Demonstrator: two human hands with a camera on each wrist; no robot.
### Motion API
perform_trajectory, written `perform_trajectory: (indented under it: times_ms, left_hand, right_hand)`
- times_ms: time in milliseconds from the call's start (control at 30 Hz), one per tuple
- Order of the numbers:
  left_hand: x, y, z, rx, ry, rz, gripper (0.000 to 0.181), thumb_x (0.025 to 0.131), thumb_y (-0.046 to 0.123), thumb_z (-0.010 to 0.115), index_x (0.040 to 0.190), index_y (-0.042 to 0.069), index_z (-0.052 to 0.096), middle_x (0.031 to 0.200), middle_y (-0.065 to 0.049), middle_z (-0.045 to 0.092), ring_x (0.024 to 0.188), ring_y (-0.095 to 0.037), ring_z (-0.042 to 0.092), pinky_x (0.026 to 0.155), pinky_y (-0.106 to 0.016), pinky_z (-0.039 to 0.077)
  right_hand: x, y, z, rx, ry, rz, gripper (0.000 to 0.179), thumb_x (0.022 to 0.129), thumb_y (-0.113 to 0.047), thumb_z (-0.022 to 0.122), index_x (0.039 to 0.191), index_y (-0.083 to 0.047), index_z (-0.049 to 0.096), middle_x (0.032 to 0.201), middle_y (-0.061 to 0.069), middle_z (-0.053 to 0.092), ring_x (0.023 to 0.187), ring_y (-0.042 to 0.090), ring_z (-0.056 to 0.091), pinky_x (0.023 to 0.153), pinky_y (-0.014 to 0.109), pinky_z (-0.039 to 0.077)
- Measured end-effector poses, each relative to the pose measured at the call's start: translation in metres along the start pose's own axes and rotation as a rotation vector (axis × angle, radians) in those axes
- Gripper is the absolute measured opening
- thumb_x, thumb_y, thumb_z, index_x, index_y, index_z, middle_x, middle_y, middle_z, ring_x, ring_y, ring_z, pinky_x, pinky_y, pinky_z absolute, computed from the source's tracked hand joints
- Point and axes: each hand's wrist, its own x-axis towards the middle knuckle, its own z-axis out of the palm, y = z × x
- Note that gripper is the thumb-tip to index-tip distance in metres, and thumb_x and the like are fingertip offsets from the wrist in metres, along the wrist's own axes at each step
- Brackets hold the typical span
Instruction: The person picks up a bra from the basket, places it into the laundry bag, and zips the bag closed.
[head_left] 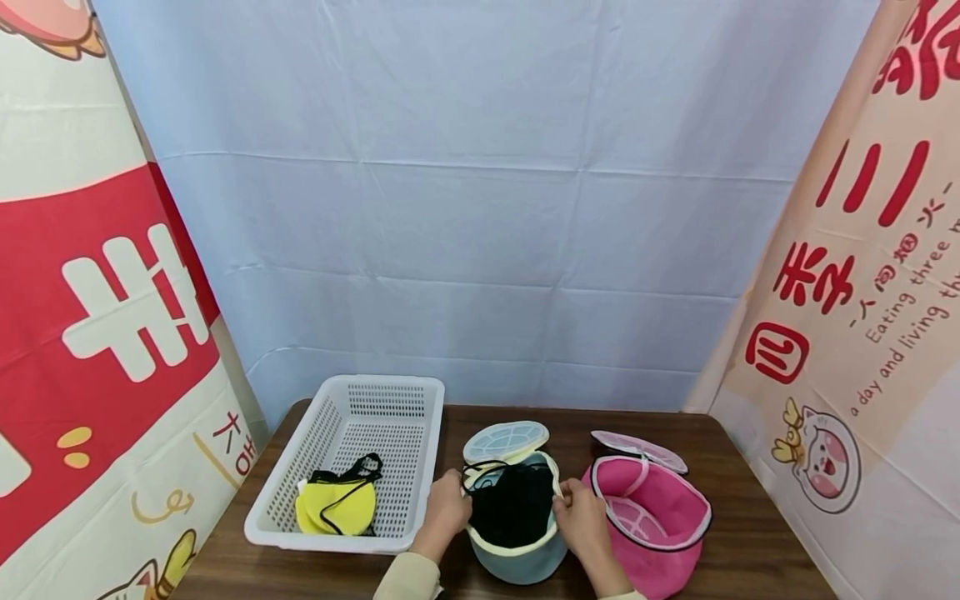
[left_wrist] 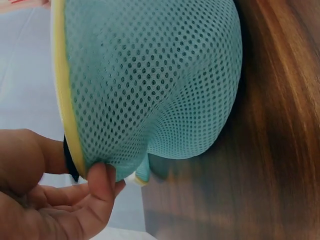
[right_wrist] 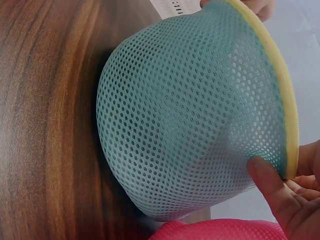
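Note:
A round teal mesh laundry bag (head_left: 521, 568) with a yellow zip rim stands on the table, its lid (head_left: 506, 441) folded back behind it. Inside lies a black garment (head_left: 513, 510) with thin straps, partly over the far rim. My left hand (head_left: 447, 504) pinches the rim on the left side between thumb and fingers; the left wrist view shows this hold on the yellow edge (left_wrist: 65, 95). On the opposite side my right hand (head_left: 583, 517) pinches the rim, its thumb (right_wrist: 265, 172) pressed against the mesh outside.
To the left a white plastic basket (head_left: 258, 508) holds a yellow bra (head_left: 345, 507) with black straps. Close by my right hand stands a pink mesh bag (head_left: 660, 567), opened, with its lid (head_left: 641, 450) tipped back. All rest on a dark wooden table (head_left: 757, 517).

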Motion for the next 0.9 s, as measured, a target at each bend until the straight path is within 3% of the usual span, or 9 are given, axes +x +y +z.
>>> perform_trajectory:
  times_ms: [67,200,333,433,500,667,800,900]
  left_hand:
    - [0.001,0.000,0.000,-0.033,0.027,0.011,0.003,0.082,-0.004,0.058,0.080,-0.001,0.057,0.067,-0.012,0.055,0.059,-0.027,0.053,0.051,-0.037,0.042]
    - [0.004,-0.002,-0.001,-0.069,0.060,0.020,0.014,0.081,-0.006,0.048,0.075,0.001,0.059,0.067,-0.008,0.057,0.057,-0.022,0.050,0.050,-0.033,0.040]
    - [0.005,-0.004,-0.002,-0.081,0.058,0.018,0.013,0.075,-0.003,0.057,0.083,-0.001,0.066,0.081,-0.012,0.065,0.071,-0.030,0.060,0.059,-0.037,0.048]
    - [0.005,-0.005,-0.004,-0.096,0.031,0.008,0.008,0.075,0.000,0.063,0.082,-0.002,0.067,0.081,-0.012,0.064,0.071,-0.029,0.059,0.059,-0.038,0.048]
    - [0.005,-0.005,-0.004,-0.096,0.009,0.003,0.001,0.075,0.000,0.063,0.074,0.000,0.064,0.074,-0.008,0.061,0.063,-0.024,0.054,0.053,-0.035,0.045]
    - [0.004,-0.003,-0.007,-0.120,-0.002,0.024,0.018,0.073,-0.006,0.057,0.060,0.007,0.054,0.061,-0.001,0.048,0.054,-0.015,0.037,0.048,-0.029,0.034]
    - [0.002,0.000,-0.010,-0.161,0.049,0.030,0.014,0.075,-0.007,0.055,0.072,0.005,0.061,0.069,0.000,0.054,0.061,-0.014,0.047,0.054,-0.029,0.042]
    - [0.002,0.000,-0.011,-0.179,0.053,0.001,0.013,0.077,-0.007,0.055,0.080,0.004,0.062,0.072,0.000,0.055,0.065,-0.016,0.052,0.058,-0.030,0.044]
  right_hand:
    - [0.000,0.000,0.000,-0.002,0.007,-0.005,0.009,0.074,0.003,0.067,0.081,-0.001,0.064,0.062,-0.004,0.059,0.055,0.013,0.053,0.051,0.030,0.041]
    - [0.000,0.000,0.001,-0.004,0.019,-0.005,0.009,0.074,0.002,0.067,0.081,-0.001,0.064,0.062,-0.004,0.059,0.056,0.013,0.054,0.052,0.030,0.042]
    - [-0.001,0.001,0.001,-0.006,0.020,-0.002,0.009,0.074,0.002,0.067,0.082,-0.001,0.064,0.063,-0.004,0.060,0.058,0.014,0.055,0.053,0.031,0.042]
    - [-0.001,0.001,0.001,-0.008,0.022,-0.005,0.009,0.074,0.001,0.067,0.082,-0.001,0.064,0.064,-0.003,0.060,0.059,0.015,0.055,0.053,0.031,0.043]
    - [-0.001,0.000,0.001,-0.006,0.025,-0.008,0.009,0.074,0.002,0.067,0.082,-0.001,0.064,0.063,-0.003,0.060,0.058,0.015,0.056,0.053,0.031,0.043]
    - [-0.002,0.000,0.000,-0.003,0.022,-0.007,0.008,0.074,0.001,0.067,0.082,-0.001,0.064,0.064,-0.002,0.061,0.059,0.015,0.056,0.054,0.032,0.043]
    - [-0.003,0.001,-0.001,-0.004,0.018,-0.002,0.008,0.075,0.002,0.066,0.082,-0.001,0.064,0.065,-0.002,0.062,0.060,0.017,0.057,0.056,0.033,0.043]
    - [-0.004,0.001,-0.002,-0.004,0.018,-0.007,0.008,0.075,0.002,0.066,0.082,-0.001,0.064,0.065,-0.002,0.061,0.060,0.017,0.057,0.057,0.034,0.043]
